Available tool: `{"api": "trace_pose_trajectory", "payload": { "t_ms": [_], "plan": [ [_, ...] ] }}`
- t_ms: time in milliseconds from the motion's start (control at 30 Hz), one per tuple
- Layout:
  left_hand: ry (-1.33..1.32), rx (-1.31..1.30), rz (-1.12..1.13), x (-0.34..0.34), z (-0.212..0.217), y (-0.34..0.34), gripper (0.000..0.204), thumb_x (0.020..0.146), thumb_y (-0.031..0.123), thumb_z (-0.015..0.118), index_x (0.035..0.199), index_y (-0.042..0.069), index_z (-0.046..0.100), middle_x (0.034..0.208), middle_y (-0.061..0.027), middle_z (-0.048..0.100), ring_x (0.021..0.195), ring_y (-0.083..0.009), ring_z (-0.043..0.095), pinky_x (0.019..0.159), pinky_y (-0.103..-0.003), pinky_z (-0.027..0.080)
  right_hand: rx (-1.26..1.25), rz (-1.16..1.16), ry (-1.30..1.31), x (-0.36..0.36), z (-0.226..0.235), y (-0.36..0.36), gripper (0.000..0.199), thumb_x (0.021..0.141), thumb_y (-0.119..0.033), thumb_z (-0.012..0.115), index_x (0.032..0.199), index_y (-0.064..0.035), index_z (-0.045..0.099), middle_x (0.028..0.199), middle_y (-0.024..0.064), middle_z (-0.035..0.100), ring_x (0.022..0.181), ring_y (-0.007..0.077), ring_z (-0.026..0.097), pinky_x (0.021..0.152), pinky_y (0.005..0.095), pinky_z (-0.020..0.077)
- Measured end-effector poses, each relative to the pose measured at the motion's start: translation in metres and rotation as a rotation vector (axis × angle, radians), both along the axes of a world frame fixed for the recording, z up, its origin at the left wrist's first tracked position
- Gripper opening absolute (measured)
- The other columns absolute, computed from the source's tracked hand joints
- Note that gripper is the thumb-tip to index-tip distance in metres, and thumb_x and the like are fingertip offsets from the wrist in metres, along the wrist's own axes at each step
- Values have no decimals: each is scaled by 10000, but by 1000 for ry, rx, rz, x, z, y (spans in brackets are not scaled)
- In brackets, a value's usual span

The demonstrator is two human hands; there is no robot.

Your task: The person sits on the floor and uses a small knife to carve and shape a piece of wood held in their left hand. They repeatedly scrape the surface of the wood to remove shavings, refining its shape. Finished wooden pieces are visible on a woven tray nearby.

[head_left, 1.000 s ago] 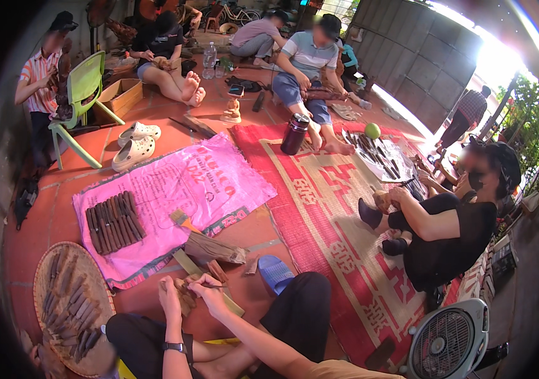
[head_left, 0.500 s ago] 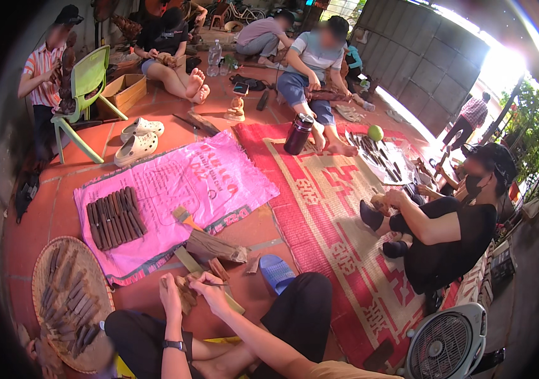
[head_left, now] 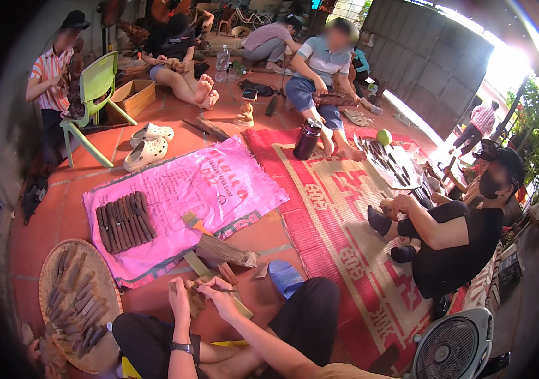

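My left hand (head_left: pixel 179 299) is closed around a small brown piece of carved wood (head_left: pixel 197 302), held low in front of my crossed legs. Against its right side, my right hand (head_left: pixel 221 298) pinches a thin stick-like tool (head_left: pixel 227 290), whose working end is hidden by the fingers. Just beyond my hands lie a flat wooden strip (head_left: pixel 196 263), a small reddish wood block (head_left: pixel 228 274) and a larger rough block of wood (head_left: pixel 226 251). A flat brush (head_left: pixel 196 222) rests at the big block's far end.
Left of me, a round woven tray (head_left: pixel 47 268) holds many chisel-like tools. More lie in rows (head_left: pixel 124 222) on a pink sack (head_left: pixel 181 183). A blue slipper (head_left: pixel 286 279), patterned mat (head_left: pixel 320 240) and fan (head_left: pixel 451 347) are to the right. Several people sit working around.
The whole view has shifted slightly, so the scene sits a little further right and lower. Both hands stay together at the carved wood, with only small finger movement.
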State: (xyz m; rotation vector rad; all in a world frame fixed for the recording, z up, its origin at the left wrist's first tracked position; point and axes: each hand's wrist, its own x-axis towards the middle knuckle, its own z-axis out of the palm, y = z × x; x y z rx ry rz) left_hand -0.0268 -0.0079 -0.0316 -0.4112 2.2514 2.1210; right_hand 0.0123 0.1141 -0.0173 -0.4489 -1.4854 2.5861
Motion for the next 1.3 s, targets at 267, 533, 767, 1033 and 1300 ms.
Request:
{"api": "trace_pose_trajectory", "payload": {
  "t_ms": [267, 533, 767, 1033, 1300],
  "plan": [
    [-34, 11, -11, -2, -6, 0, 407, 987, 383, 454, 1012, -11, 554, 901, -106, 548, 839, -197, 496, 792, -350, 416, -22, -12, 50, 0, -17, 2, 152, 826, -10, 686, 744, -56, 565, 797, 44, 662, 771, 76, 605, 631, 204, 438],
    [-2, 18, -42, -1, 3, 1, 416, 997, 380, 436, 1014, -19, 556, 902, -110, 544, 830, -201, 489, 790, -355, 411, 46, 1, 66, 3, -18, 4, 107, 827, 3, 682, 783, -32, 591, 804, 48, 661, 762, 86, 602, 667, 223, 466],
    [-1, 16, -41, -4, -6, -1, 420, 997, 393, 441, 978, -15, 540, 872, -105, 520, 810, -203, 477, 781, -357, 406, 164, -20, 13, 4, -15, -1, 108, 821, 9, 677, 767, -15, 586, 782, 40, 639, 855, 103, 605, 677, 221, 444],
    [-28, -20, -51, 0, 7, -2, 415, 1000, 394, 438, 1000, -10, 532, 879, -107, 526, 823, -196, 489, 779, -343, 410, 203, -2, -23, 7, -4, -5, 129, 818, 9, 684, 762, -13, 570, 800, 46, 641, 967, 129, 639, 732, 217, 454],
    [-17, -33, -28, 2, 6, -4, 412, 1004, 380, 426, 984, -19, 530, 884, -116, 523, 834, -204, 492, 784, -352, 408, 219, 2, -22, 10, 14, -8, 126, 848, -23, 663, 772, -16, 562, 810, 30, 646, 765, 58, 567, 691, 214, 446]
  ]
}}
